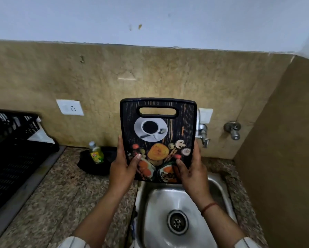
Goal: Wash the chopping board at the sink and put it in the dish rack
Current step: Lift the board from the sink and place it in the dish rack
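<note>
Head view: both hands, left hand (pixel 122 169) and right hand (pixel 190 171), grip the upright chopping board (pixel 158 133) at frame centre, above the steel sink (pixel 169 199); black dish rack (pixel 12 145) sits at left on the desk (pixel 60 190).

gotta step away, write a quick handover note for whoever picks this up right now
Left hand: gripping the lower left edge of the chopping board.
Right hand: gripping the lower right edge.
Board: held upright above the sink, printed side facing the camera, handle slot at top. The tap is behind it; no water visible.
Dish soap bottle stands on the counter left of the sink; dish rack is at far left.
Done: board brought to the sink.
Left: wash, rinse, place it in the rack.
</note>
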